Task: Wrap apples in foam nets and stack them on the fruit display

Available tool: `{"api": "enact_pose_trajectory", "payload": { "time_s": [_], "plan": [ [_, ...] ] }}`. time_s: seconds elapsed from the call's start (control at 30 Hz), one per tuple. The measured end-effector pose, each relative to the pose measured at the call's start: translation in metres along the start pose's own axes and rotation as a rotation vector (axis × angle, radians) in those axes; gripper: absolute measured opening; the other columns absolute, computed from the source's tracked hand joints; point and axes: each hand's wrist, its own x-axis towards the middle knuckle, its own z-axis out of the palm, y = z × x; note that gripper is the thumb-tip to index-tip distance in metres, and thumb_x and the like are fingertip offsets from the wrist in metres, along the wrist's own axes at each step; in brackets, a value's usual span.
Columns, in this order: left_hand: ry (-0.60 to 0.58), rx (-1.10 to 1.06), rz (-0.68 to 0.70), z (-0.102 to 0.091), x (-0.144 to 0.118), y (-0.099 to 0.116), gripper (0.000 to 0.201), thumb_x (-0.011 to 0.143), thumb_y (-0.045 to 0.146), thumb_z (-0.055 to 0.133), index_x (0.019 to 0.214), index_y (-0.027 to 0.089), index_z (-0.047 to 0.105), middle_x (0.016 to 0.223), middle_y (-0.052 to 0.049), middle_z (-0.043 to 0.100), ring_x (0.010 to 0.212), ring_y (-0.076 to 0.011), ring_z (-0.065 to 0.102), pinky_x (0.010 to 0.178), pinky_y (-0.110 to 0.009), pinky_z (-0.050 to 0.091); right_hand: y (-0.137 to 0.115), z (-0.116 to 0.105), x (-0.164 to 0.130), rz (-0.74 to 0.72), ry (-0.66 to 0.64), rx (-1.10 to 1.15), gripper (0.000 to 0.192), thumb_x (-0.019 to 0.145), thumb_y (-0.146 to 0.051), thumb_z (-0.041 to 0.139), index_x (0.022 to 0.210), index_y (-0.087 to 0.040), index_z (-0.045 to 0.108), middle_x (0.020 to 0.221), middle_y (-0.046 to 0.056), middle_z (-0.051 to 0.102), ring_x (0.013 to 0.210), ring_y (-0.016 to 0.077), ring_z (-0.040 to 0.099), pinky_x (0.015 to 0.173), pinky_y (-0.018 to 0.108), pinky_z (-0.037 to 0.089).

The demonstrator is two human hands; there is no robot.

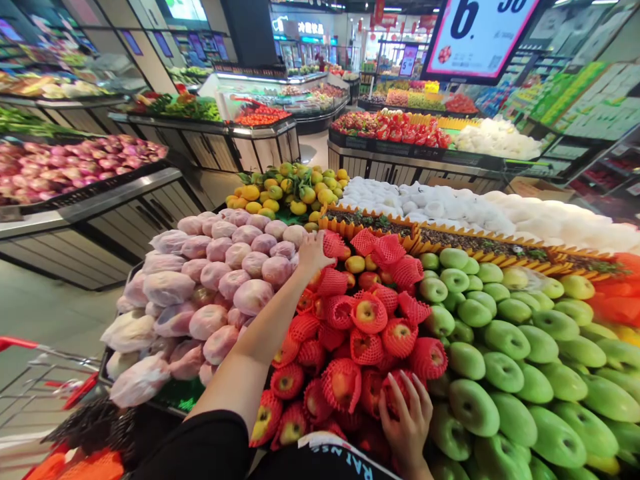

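Note:
Apples in red foam nets (367,310) fill the middle of the display in front of me. At the far end of this heap, my left hand (314,253) is stretched out with fingers and thumb around a red-netted apple (336,245); its fingertips are partly hidden. Close to my body, my right hand (409,408) curls its fingers over another netted apple (395,392), which still sits among the others. Bare apples (355,265) show between the nets near my left hand.
Wrapped pinkish fruits (233,280) are piled on the left, green apples (505,370) on the right. Behind lie orange-green citrus fruits (290,190) and white-netted fruits (425,203). A shopping cart (50,380) stands at left; a price screen (480,40) hangs above. Onions (75,167) fill another stand.

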Motion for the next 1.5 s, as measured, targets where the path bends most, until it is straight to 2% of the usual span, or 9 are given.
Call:
{"api": "enact_pose_trajectory", "payload": {
  "time_s": [0.13,0.3,0.4,0.57,0.73,0.97,1.2,1.37,1.5],
  "plan": [
    [-0.255,0.107,0.155,0.009,0.016,0.009,0.091,0.064,0.03,0.085,0.147,0.02,0.047,0.145,-0.022,0.051,0.138,-0.0457,0.041,0.113,-0.056,0.031,-0.001,0.0,0.001,-0.016,-0.012,-0.053,0.067,0.084,-0.02,0.073,0.144,-0.044,0.055,0.128,0.007,0.067,0.119,0.0405,0.058,0.099,0.062,0.046],
    [-0.332,0.135,0.201,0.015,0.028,0.037,0.084,0.069,0.033,0.078,0.146,0.016,0.05,0.151,-0.025,0.044,0.139,-0.0494,0.037,0.11,-0.06,0.034,-0.004,-0.003,0.005,-0.046,-0.017,-0.108,0.066,0.085,-0.019,0.072,0.144,-0.042,0.054,0.124,0.008,0.067,0.117,0.0391,0.06,0.096,0.059,0.048],
    [-0.294,0.126,0.294,0.018,0.027,0.063,0.066,0.081,0.035,0.066,0.14,0.01,0.055,0.151,-0.024,0.044,0.141,-0.0434,0.036,0.114,-0.054,0.032,-0.005,-0.003,0.007,-0.07,-0.012,-0.14,0.063,0.085,-0.019,0.072,0.143,-0.039,0.056,0.123,0.008,0.067,0.117,0.0379,0.06,0.096,0.057,0.05],
    [-0.374,0.091,0.509,0.034,0.012,0.106,0.03,0.087,0.024,0.056,0.11,0.015,0.072,0.12,-0.013,0.07,0.115,-0.0288,0.063,0.102,-0.039,0.046,-0.004,0.0,0.009,-0.141,0.058,-0.172,0.05,0.084,-0.016,0.075,0.132,-0.028,0.065,0.122,0.009,0.067,0.117,0.0356,0.06,0.096,0.054,0.051],
    [-0.491,0.098,0.598,0.051,-0.001,0.126,0.027,0.086,0.016,0.058,0.109,0.019,0.072,0.117,-0.01,0.072,0.111,-0.0265,0.067,0.092,-0.035,0.051,-0.003,0.0,0.007,-0.14,0.025,-0.183,0.043,0.084,-0.015,0.075,0.126,-0.025,0.067,0.123,0.011,0.066,0.118,0.0361,0.059,0.096,0.056,0.051],
    [-0.609,0.176,0.557,0.074,0.004,0.114,0.067,0.072,0.006,0.069,0.137,0.017,0.059,0.136,-0.024,0.059,0.115,-0.036,0.064,0.086,-0.041,0.054,-0.004,-0.002,0.007,-0.134,0.004,-0.185,0.047,0.086,-0.014,0.072,0.13,-0.027,0.063,0.124,0.011,0.065,0.119,0.0371,0.058,0.095,0.058,0.051],
    [-0.559,0.061,0.652,0.081,0.008,0.095,0.054,0.076,0.011,0.067,0.129,0.018,0.062,0.13,-0.016,0.064,0.118,-0.0301,0.063,0.093,-0.034,0.05,-0.004,-0.004,0.008,-0.118,-0.007,-0.145,0.057,0.086,-0.015,0.071,0.138,-0.032,0.057,0.124,0.011,0.064,0.12,0.0371,0.056,0.094,0.059,0.051],
    [-0.443,-0.022,0.638,0.065,0.001,0.081,0.062,0.067,0.016,0.077,0.127,0.016,0.06,0.126,-0.015,0.065,0.111,-0.0308,0.064,0.094,-0.037,0.05,-0.008,-0.02,0.014,0.019,-0.066,0.086,0.063,0.09,-0.026,0.069,0.149,-0.026,0.045,0.136,0.016,0.058,0.125,0.0366,0.056,0.099,0.062,0.05],
    [-0.193,-0.341,0.519,0.035,-0.019,0.064,0.063,0.065,0.025,0.082,0.124,0.017,0.059,0.125,-0.013,0.065,0.112,-0.0301,0.063,0.102,-0.042,0.047,-0.008,-0.037,0.03,0.132,-0.096,0.178,0.059,0.092,-0.032,0.068,0.147,-0.023,0.046,0.135,0.017,0.06,0.123,0.0338,0.059,0.1,0.059,0.051]
  ]
}}
